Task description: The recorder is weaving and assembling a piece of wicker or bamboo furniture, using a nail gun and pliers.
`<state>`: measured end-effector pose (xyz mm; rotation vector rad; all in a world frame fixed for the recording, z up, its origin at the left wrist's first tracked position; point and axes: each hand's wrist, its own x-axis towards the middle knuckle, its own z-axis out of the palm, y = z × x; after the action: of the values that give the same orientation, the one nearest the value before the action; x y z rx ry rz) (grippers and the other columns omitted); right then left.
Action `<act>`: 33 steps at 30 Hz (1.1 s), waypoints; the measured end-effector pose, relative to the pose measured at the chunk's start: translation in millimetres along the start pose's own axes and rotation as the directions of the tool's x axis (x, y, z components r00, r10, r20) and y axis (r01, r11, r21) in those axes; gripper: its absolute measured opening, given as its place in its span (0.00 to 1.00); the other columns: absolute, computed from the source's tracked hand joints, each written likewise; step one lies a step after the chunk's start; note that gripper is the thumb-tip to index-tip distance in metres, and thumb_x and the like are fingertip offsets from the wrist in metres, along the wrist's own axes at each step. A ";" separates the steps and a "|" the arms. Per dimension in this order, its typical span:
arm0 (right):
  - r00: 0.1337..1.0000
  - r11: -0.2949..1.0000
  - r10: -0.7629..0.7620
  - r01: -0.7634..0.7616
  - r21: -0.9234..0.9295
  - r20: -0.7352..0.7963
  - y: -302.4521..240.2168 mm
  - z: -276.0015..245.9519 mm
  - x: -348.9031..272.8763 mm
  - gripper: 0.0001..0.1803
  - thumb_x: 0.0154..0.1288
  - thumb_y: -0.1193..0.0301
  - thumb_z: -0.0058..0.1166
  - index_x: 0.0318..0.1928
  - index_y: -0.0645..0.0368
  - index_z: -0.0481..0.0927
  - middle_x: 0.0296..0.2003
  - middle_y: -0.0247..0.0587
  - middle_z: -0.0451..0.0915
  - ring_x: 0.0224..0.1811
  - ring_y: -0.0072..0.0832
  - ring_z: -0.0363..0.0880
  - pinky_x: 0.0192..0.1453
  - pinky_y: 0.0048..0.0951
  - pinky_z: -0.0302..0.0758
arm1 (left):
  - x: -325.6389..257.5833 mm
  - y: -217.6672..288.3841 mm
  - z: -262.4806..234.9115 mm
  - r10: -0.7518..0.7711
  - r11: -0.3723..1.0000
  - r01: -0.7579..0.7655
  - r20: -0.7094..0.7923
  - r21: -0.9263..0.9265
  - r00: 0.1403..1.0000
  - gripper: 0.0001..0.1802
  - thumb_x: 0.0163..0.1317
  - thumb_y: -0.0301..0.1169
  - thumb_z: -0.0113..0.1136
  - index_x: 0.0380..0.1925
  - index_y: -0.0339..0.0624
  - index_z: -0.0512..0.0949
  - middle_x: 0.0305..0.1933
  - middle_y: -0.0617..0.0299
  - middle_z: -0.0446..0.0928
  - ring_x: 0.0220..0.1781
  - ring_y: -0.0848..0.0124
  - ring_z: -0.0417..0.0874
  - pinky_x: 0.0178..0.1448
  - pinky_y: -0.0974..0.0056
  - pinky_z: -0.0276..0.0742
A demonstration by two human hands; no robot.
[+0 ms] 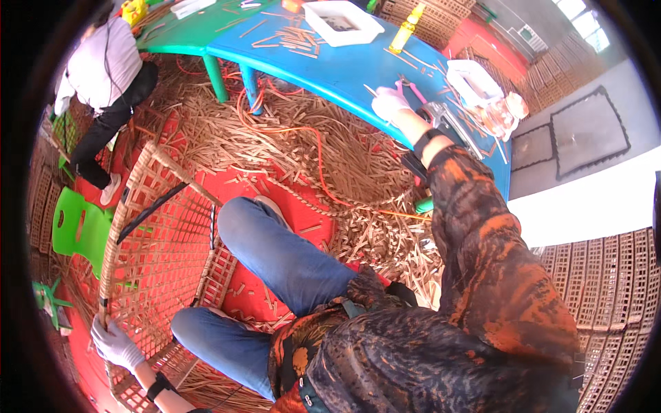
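Observation:
My left hand (117, 344), in a white glove, is closed round the rim of a large woven basket (165, 237) standing tilted at my left knee. Black bindings mark parts of its tan lattice. At the blue table (323, 76), my gloved right hand (391, 106) reaches out with its fingers together. The end of a thin brown strip (370, 90) sticks out from them. Just beyond that hand lies a pink-handled hand tool (412, 88). Beside its wrist is a metal tool (451, 127), partly hidden by the arm.
On the table are white trays (343, 23), a yellow bottle (406, 29) and loose strips. Cut strips (303, 151) and an orange cord (322, 172) cover the red floor. A green chair (79, 224) and another person (103, 76) are leftward. Woven baskets (613, 275) are stacked rightward.

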<state>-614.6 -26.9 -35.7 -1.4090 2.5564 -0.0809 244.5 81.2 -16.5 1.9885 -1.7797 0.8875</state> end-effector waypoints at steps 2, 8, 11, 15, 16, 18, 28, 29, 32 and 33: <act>0.980 0.998 -0.058 0.050 -0.045 -0.192 1.3 -1.0 20.0 0.19 0.63 0.66 0.50 0.51 0.59 0.83 0.52 0.60 0.83 0.58 0.49 0.82 0.65 0.48 0.74 | 2.5 -1.5 3.3 0.009 1.000 -0.009 0.009 0.018 1.000 0.17 0.68 0.38 0.59 0.52 0.43 0.81 0.50 0.57 0.84 0.51 0.56 0.84 0.55 0.51 0.78; 0.709 0.940 -0.332 0.304 -0.154 -0.623 -15.7 -10.2 10.7 0.17 0.70 0.60 0.50 0.53 0.52 0.79 0.50 0.51 0.80 0.53 0.50 0.81 0.57 0.52 0.78 | -4.2 -15.0 1.1 0.048 0.987 -0.050 0.016 0.151 0.999 0.18 0.69 0.40 0.59 0.54 0.43 0.80 0.50 0.57 0.84 0.49 0.54 0.84 0.54 0.51 0.79; 0.618 0.748 -0.529 0.664 0.025 -0.582 -32.2 28.8 -27.2 0.12 0.72 0.62 0.49 0.49 0.49 0.82 0.45 0.47 0.83 0.47 0.48 0.84 0.53 0.46 0.81 | -6.3 -22.4 5.9 0.077 0.990 -0.075 -0.009 0.123 0.997 0.19 0.68 0.40 0.59 0.54 0.43 0.81 0.49 0.56 0.85 0.48 0.53 0.84 0.53 0.51 0.78; 0.607 0.625 -0.751 0.780 0.016 -0.257 -49.9 135.6 -74.4 0.13 0.73 0.64 0.47 0.51 0.50 0.81 0.44 0.46 0.83 0.44 0.48 0.84 0.48 0.47 0.83 | -2.5 -37.3 11.3 0.071 0.994 -0.070 -0.008 0.079 0.997 0.22 0.72 0.46 0.51 0.52 0.43 0.82 0.49 0.54 0.83 0.49 0.53 0.83 0.54 0.50 0.78; 0.647 0.643 -0.756 0.762 0.075 -0.099 -51.4 164.2 -81.2 0.12 0.72 0.66 0.49 0.52 0.50 0.80 0.45 0.46 0.83 0.49 0.47 0.83 0.54 0.45 0.81 | -1.2 -39.7 11.4 -0.004 1.000 0.005 0.040 -0.027 0.999 0.22 0.73 0.47 0.49 0.51 0.42 0.82 0.49 0.53 0.84 0.48 0.53 0.84 0.55 0.50 0.78; 0.724 0.747 -0.660 0.661 0.069 0.201 -51.1 217.0 -90.3 0.16 0.70 0.64 0.50 0.55 0.52 0.80 0.49 0.47 0.83 0.51 0.47 0.82 0.56 0.46 0.79 | -0.1 -39.6 10.8 -0.074 0.990 0.085 0.099 -0.112 0.992 0.23 0.74 0.47 0.48 0.51 0.42 0.83 0.48 0.53 0.84 0.47 0.54 0.84 0.55 0.51 0.78; 0.607 0.833 -0.425 0.553 0.028 0.672 -90.4 394.6 -28.8 0.15 0.70 0.66 0.48 0.50 0.57 0.83 0.50 0.54 0.84 0.54 0.52 0.83 0.56 0.49 0.80 | 1.4 22.5 -7.3 -0.513 0.844 0.491 -0.059 -0.216 0.856 0.24 0.72 0.41 0.47 0.40 0.28 0.82 0.40 0.47 0.82 0.40 0.56 0.80 0.48 0.55 0.77; 0.613 0.821 -0.481 0.565 0.078 0.627 -103.4 410.0 -14.5 0.15 0.71 0.65 0.48 0.50 0.56 0.83 0.50 0.54 0.84 0.53 0.52 0.83 0.55 0.49 0.80 | 3.0 25.4 -3.4 -0.530 0.831 0.480 -0.140 -0.281 0.836 0.26 0.72 0.43 0.46 0.41 0.28 0.82 0.43 0.48 0.83 0.38 0.57 0.81 0.45 0.56 0.77; 0.673 0.884 -0.431 0.448 0.133 0.601 -142.0 442.8 17.9 0.15 0.72 0.61 0.46 0.48 0.54 0.82 0.50 0.55 0.83 0.50 0.52 0.84 0.54 0.52 0.80 | 9.0 26.5 6.8 -0.712 0.669 0.631 -0.096 -0.394 0.695 0.19 0.69 0.38 0.51 0.44 0.30 0.80 0.42 0.50 0.83 0.38 0.61 0.82 0.43 0.58 0.78; 0.732 0.892 -0.443 0.415 0.176 0.518 -157.4 450.7 27.0 0.15 0.72 0.60 0.47 0.47 0.54 0.82 0.48 0.54 0.84 0.49 0.52 0.84 0.53 0.53 0.80 | 10.2 25.3 9.2 -0.679 0.724 0.631 -0.127 -0.280 0.723 0.18 0.69 0.37 0.52 0.44 0.31 0.80 0.43 0.51 0.83 0.38 0.61 0.82 0.43 0.58 0.78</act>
<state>-399.5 -108.2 -454.9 -1.6846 1.7227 0.1662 222.3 63.4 -21.0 2.0476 -0.8654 0.6002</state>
